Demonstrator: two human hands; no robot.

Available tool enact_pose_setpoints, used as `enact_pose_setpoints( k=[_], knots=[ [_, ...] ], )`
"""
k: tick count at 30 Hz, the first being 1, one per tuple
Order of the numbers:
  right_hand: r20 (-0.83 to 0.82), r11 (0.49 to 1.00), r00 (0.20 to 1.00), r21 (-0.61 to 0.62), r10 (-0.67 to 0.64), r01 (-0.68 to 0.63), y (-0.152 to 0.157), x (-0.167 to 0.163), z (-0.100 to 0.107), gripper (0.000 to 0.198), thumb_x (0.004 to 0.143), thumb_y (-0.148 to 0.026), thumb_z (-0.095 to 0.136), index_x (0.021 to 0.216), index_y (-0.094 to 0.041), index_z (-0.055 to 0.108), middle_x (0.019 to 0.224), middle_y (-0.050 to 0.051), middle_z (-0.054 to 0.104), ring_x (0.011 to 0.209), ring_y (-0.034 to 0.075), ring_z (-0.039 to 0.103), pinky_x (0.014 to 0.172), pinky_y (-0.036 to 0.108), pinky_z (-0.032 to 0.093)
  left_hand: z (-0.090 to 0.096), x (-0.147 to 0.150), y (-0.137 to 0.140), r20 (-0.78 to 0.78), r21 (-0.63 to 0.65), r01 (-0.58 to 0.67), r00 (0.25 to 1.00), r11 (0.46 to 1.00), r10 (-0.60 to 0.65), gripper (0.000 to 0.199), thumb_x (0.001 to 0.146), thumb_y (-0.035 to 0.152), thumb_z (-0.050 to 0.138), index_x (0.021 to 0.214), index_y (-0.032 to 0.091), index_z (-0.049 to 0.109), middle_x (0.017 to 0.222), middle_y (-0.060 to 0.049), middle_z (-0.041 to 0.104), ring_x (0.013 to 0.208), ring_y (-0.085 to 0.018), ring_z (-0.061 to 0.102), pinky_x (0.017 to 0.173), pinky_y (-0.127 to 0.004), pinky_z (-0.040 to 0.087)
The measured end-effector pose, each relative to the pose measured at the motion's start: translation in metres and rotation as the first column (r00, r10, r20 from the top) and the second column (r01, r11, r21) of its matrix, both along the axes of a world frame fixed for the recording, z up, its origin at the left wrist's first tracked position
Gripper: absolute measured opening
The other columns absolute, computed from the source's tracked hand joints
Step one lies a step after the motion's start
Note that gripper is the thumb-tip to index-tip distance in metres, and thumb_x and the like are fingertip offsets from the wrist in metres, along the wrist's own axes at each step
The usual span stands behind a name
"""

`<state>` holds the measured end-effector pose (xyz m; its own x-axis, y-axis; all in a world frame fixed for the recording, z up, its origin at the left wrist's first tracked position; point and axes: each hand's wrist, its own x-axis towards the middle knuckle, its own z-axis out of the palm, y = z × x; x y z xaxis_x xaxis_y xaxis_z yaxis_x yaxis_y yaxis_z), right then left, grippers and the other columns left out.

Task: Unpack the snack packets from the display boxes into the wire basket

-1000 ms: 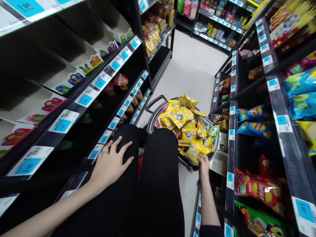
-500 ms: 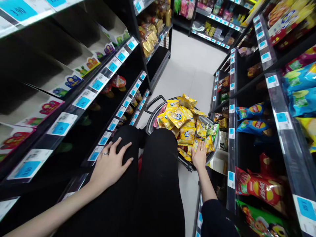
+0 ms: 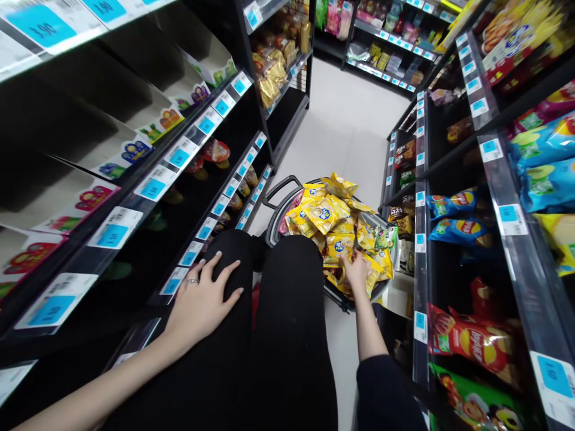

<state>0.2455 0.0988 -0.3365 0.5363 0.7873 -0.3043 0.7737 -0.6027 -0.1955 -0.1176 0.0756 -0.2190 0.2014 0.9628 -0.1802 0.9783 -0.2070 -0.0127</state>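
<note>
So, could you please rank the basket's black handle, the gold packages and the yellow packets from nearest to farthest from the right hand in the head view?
From the right hand:
1. Yellow packets: at its fingers, in the basket.
2. Black handle: at the basket's far left.
3. Gold packages: shelf beyond, upper left.

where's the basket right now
In the head view, the basket is just beyond and right of the right knee, beside the right-hand shelves, with the right hand at its yellow packets.
</note>
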Motion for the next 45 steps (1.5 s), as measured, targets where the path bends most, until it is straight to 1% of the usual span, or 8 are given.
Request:
enact_pose_setpoints(
  k=[4, 11, 15, 20, 26, 32, 39, 45],
  knots=[
    [-0.025, 0.991, 0.997, -0.112, -0.071, 0.067, 0.013, -0.011, 0.004, 0.046, 0.091, -0.053, 0.056, 0.119, -0.017, 0.060, 0.114, 0.008, 0.065, 0.107, 0.023, 0.061, 0.094, 0.048, 0.048, 0.000, 0.000, -0.001, 0.009, -0.002, -0.009, 1.000, 1.000, 0.009, 0.052, 0.088, 0.040, 0.050, 0.136, 0.020, 0.055, 0.147, -0.019, 0.035, 0.130, -0.044, 0.038, 0.098, -0.054, 0.043],
    [0.071, 0.975, 0.991, -0.185, -0.111, 0.123, -0.023, -0.035, 0.016, 0.042, 0.094, -0.051, 0.052, 0.113, -0.015, 0.061, 0.098, 0.006, 0.067, 0.084, 0.017, 0.066, 0.079, 0.038, 0.054, 0.002, -0.002, 0.000, 0.018, -0.004, -0.020, 1.000, 1.000, 0.020, 0.052, 0.088, 0.040, 0.050, 0.135, 0.019, 0.056, 0.147, -0.020, 0.035, 0.129, -0.044, 0.039, 0.098, -0.053, 0.044],
    [0.168, 0.996, 0.985, -0.073, -0.037, 0.050, -0.024, -0.033, 0.025, 0.045, 0.096, -0.049, 0.049, 0.124, -0.014, 0.056, 0.118, 0.012, 0.062, 0.107, 0.024, 0.061, 0.092, 0.046, 0.049, 0.004, 0.000, 0.000, 0.018, -0.011, -0.018, 1.000, 1.000, 0.018, 0.052, 0.089, 0.041, 0.047, 0.136, 0.019, 0.055, 0.147, -0.020, 0.035, 0.130, -0.044, 0.038, 0.096, -0.053, 0.045],
    [0.125, 0.948, 0.942, 0.027, 0.310, -0.316, -0.020, -0.025, 0.008, 0.066, 0.088, -0.047, 0.061, 0.144, -0.018, 0.041, 0.157, 0.011, 0.030, 0.145, 0.031, 0.023, 0.116, 0.053, 0.019, 0.001, 0.001, 0.000, 0.020, -0.010, -0.018, 1.000, 1.000, 0.018, 0.052, 0.089, 0.042, 0.048, 0.136, 0.020, 0.055, 0.147, -0.019, 0.035, 0.130, -0.044, 0.038, 0.097, -0.053, 0.044],
    [0.143, 0.955, 0.948, 0.047, 0.284, -0.293, -0.028, -0.039, -0.016, 0.057, 0.089, -0.042, 0.061, 0.138, -0.015, 0.048, 0.149, 0.014, 0.043, 0.141, 0.033, 0.031, 0.114, 0.058, 0.018, 0.002, 0.000, 0.000, 0.010, 0.001, -0.015, 1.000, 1.000, 0.015, 0.052, 0.088, 0.041, 0.049, 0.135, 0.019, 0.056, 0.147, -0.019, 0.035, 0.130, -0.044, 0.038, 0.099, -0.054, 0.042],
    [0.217, 0.967, 0.966, 0.178, 0.143, -0.183, 0.011, 0.009, 0.011, 0.030, 0.093, -0.033, 0.056, 0.117, -0.016, 0.061, 0.138, 0.010, 0.051, 0.131, 0.028, 0.042, 0.108, 0.053, 0.030, 0.006, 0.001, 0.000, 0.000, -0.013, -0.014, 1.000, 1.000, 0.014, 0.051, 0.090, 0.041, 0.046, 0.136, 0.021, 0.055, 0.147, -0.019, 0.036, 0.129, -0.042, 0.039, 0.094, -0.051, 0.046],
    [0.170, 0.875, 0.914, 0.267, 0.369, -0.403, 0.032, 0.057, 0.018, 0.015, 0.092, -0.026, 0.061, 0.099, -0.015, 0.066, 0.116, 0.005, 0.066, 0.116, 0.021, 0.058, 0.107, 0.049, 0.036, 0.006, 0.003, 0.001, 0.001, -0.005, -0.016, 1.000, 1.000, 0.016, 0.051, 0.089, 0.041, 0.048, 0.135, 0.020, 0.056, 0.147, -0.019, 0.038, 0.129, -0.043, 0.040, 0.096, -0.052, 0.044],
    [0.253, 0.903, 0.967, 0.413, 0.013, -0.120, 0.000, 0.099, 0.024, 0.023, 0.096, -0.034, 0.054, 0.104, -0.014, 0.062, 0.103, 0.006, 0.065, 0.098, 0.020, 0.063, 0.091, 0.043, 0.048, 0.008, 0.003, 0.001, 0.006, -0.025, -0.035, 0.999, 0.999, 0.035, 0.051, 0.089, 0.039, 0.049, 0.136, 0.021, 0.055, 0.148, -0.019, 0.037, 0.130, -0.043, 0.039, 0.096, -0.051, 0.044]
  ],
)
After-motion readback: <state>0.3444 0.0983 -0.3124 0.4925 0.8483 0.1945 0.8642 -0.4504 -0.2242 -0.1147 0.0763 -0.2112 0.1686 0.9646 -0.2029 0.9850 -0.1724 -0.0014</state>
